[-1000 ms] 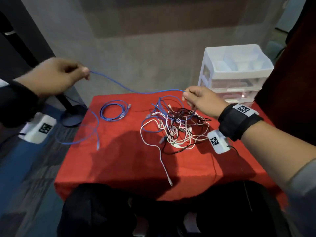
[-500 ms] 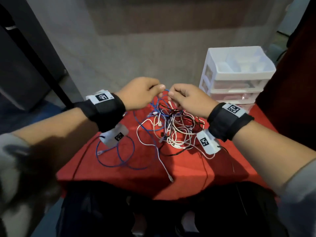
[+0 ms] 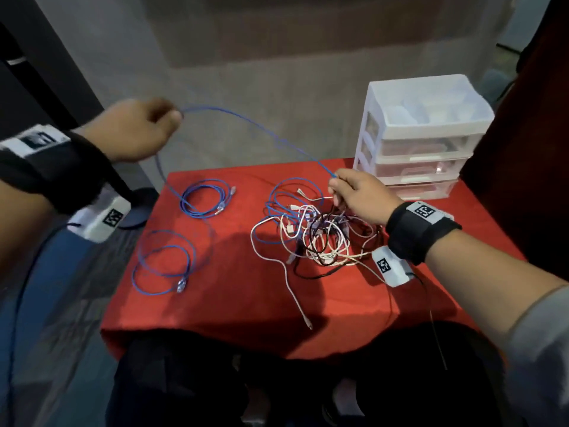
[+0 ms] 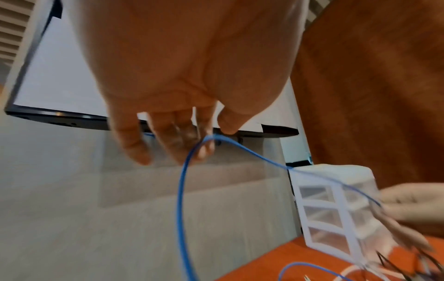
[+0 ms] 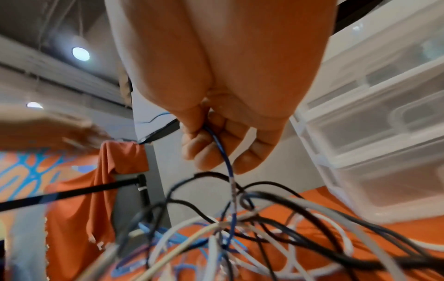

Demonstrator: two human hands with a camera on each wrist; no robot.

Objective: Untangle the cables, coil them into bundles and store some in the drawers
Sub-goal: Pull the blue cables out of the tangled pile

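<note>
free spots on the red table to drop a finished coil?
Bare cloth on the red table along the near edge, and a central strip between the loose blue loops and the cable tangle. Some bare cloth also right of the right hand, in front of the drawer unit. Crowded: the tangle and the far-left blue coil.

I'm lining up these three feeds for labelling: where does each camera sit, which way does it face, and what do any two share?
Head: worn on the head, looking forward and down at the red-clothed table; both forearms, left hand and right hand show.
Left wrist: looks along the left palm at the thin blue cable it pinches.
Right wrist: looks along the right palm, over the tangled pile of white and black cables.
Shared: all show the white plastic drawer unit.
</note>
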